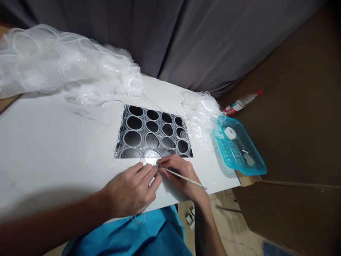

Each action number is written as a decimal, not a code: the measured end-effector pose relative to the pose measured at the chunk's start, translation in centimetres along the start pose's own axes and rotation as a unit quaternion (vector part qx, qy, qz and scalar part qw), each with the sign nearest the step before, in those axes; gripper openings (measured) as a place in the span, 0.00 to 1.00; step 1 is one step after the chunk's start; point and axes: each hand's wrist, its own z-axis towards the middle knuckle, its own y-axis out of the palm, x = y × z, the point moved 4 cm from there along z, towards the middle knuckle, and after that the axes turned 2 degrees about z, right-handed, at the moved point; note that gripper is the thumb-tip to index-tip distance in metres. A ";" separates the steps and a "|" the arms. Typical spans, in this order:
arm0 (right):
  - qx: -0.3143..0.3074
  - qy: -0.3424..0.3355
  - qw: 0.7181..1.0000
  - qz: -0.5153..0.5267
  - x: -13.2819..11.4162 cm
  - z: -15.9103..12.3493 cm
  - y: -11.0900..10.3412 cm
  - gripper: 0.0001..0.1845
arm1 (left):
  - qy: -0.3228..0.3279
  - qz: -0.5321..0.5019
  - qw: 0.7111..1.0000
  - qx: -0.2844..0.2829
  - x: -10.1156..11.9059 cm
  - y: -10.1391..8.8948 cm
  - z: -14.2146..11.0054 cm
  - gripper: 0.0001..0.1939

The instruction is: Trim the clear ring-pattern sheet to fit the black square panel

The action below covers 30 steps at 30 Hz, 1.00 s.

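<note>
1. Hanging behind the table (66,138), a dark curtain (207,39) spans the top of the view.
2. Piled clear plastic rings (66,67) lie at the table's far left; a smaller heap (199,113) sits just right of the sheet.
3. The black sheet (152,126) lies flat mid-table, with rows of clear rings over it.
4. A blue basket (241,147) stands at the right edge, white items inside; a red-capped bottle (241,103) is just behind it.
5. The left hand (134,190) is at the sheet's near edge, fingers bent and close together; I cannot tell what they grip. Thin loops (139,217) hang below it.
6. The right hand (182,174) has thumb and fingers clamped on a thin rod (183,176), its tip near the left fingertips.
</note>
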 end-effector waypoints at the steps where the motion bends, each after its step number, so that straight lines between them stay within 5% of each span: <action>1: -0.004 -0.004 1.000 -0.002 0.0 0.0 0.0 0.05 | 0.000 -0.001 1.000 0.001 0.0 0.0 0.0 0.11; 10: -0.046 -0.031 0.998 -0.036 -0.6 0.0 -0.4 0.06 | -0.041 -0.022 0.999 -0.001 0.2 0.1 0.0 0.06; 17: -0.043 -0.139 0.973 -0.178 0.5 -0.5 0.8 0.09 | -0.072 -0.033 0.997 -0.014 0.0 -0.3 0.2 0.05; 23: 0.083 -0.165 0.965 -0.189 0.7 1.1 -0.3 0.08 | -0.071 -0.030 0.997 -0.022 0.2 -0.4 0.2 0.05; 30: 0.322 0.020 0.940 -0.107 3.8 5.7 -5.4 0.08 | -0.064 -0.018 0.997 -0.028 0.3 -0.3 0.0 0.06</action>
